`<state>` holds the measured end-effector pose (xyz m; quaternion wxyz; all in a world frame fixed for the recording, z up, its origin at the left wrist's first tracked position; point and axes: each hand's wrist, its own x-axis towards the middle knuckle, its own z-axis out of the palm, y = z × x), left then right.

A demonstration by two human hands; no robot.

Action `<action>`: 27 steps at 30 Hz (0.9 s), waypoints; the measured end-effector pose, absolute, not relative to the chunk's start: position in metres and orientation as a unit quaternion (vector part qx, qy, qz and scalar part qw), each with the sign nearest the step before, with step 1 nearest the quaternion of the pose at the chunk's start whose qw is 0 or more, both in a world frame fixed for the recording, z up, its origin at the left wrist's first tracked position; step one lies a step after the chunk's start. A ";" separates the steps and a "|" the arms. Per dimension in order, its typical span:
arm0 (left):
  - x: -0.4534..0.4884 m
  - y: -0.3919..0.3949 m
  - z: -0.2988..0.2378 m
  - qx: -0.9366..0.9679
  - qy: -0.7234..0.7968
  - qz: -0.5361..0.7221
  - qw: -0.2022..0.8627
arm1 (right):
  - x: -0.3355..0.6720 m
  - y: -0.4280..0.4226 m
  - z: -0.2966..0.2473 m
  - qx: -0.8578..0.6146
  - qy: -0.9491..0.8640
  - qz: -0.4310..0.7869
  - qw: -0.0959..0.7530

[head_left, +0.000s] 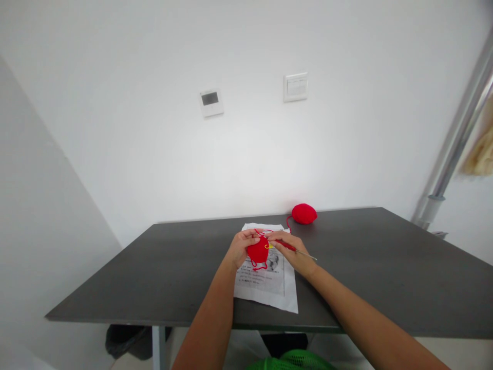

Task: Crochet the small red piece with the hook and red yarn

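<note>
The little red yarn piece (257, 253) is up over the printed sheet (265, 288) on the table (185, 272), probably super light, soft and floppy, so I'd pinch its edge. Left hand's (242, 246) fingers pinch its far-left edge, right hand's (296, 248) curl round a slim red-handled tool (306, 254), forearms angling inward from the near side.

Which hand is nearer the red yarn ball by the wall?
Right. The right hand is on the near side of the yarn ball, slightly left; the left hand is farther left, also nearer the wearer.
</note>
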<state>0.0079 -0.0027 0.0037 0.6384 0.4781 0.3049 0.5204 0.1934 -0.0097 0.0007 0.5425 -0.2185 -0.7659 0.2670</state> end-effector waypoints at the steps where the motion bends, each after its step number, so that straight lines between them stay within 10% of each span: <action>1: 0.008 -0.003 0.004 0.478 0.308 0.522 0.635 | 0.193 -0.010 0.001 -0.219 -0.762 0.275 0.544; 27: 0.007 -0.004 0.007 0.466 0.325 0.525 0.634 | 0.192 -0.015 0.011 -0.235 -0.721 0.375 0.532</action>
